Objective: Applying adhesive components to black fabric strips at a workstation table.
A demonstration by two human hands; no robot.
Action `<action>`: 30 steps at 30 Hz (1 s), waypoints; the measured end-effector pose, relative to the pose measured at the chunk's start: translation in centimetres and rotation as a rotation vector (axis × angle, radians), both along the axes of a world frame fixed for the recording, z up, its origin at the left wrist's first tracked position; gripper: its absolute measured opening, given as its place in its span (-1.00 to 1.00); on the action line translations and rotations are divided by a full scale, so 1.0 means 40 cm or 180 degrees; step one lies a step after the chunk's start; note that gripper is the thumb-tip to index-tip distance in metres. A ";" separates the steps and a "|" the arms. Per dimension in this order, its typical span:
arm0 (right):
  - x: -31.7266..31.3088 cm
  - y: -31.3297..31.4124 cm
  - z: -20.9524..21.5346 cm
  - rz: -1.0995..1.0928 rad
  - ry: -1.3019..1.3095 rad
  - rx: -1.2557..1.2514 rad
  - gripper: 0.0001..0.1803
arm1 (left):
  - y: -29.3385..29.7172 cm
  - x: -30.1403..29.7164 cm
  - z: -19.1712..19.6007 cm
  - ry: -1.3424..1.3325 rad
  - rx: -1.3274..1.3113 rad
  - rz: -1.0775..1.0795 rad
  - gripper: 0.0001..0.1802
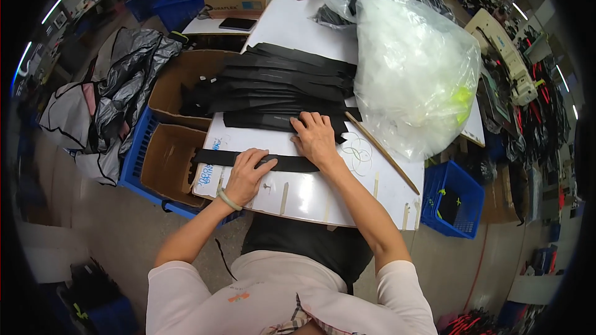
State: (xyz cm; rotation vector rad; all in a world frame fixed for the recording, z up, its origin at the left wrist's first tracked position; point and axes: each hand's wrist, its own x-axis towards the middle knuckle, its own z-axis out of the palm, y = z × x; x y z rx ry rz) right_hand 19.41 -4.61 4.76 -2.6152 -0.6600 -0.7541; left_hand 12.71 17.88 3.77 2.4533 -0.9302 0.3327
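A flat black fabric strip (pixel 289 163) lies crosswise near the front edge of the white table (pixel 310 195). My left hand (pixel 247 177), a pale bangle at its wrist, rests on this strip, fingers laid across it and thumb pointing right. Farther back is a layered pile of black fabric strips (pixel 285 80). My right hand (pixel 315 139) touches the nearest strip of that pile, with its fingers apart and the thumb lower down. Its wrist passes over the right end of the front strip. What lies under both palms is hidden.
A wooden stick (pixel 388 158) lies right of the pile, beside a large clear plastic bag (pixel 416 74). Two open cardboard boxes (pixel 166 158) adjoin the table's left side, in a blue crate (pixel 133 164). Another blue crate (pixel 456 195) stands at right. A phone (pixel 238 24) lies behind.
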 end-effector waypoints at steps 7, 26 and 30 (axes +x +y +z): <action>-0.024 -0.021 0.077 0.0276 -0.0325 0.0273 -0.87 | -0.027 0.000 0.015 0.1292 -0.1613 0.0564 -0.67; -0.389 -0.134 0.144 -0.0941 0.2093 0.2793 -0.88 | -0.395 -0.035 0.209 0.4377 -0.5114 -0.0159 -0.66; -0.390 -0.136 0.116 -0.0996 0.0615 0.2726 -0.76 | -0.443 -0.023 0.208 0.4402 -0.5432 -0.0074 -0.67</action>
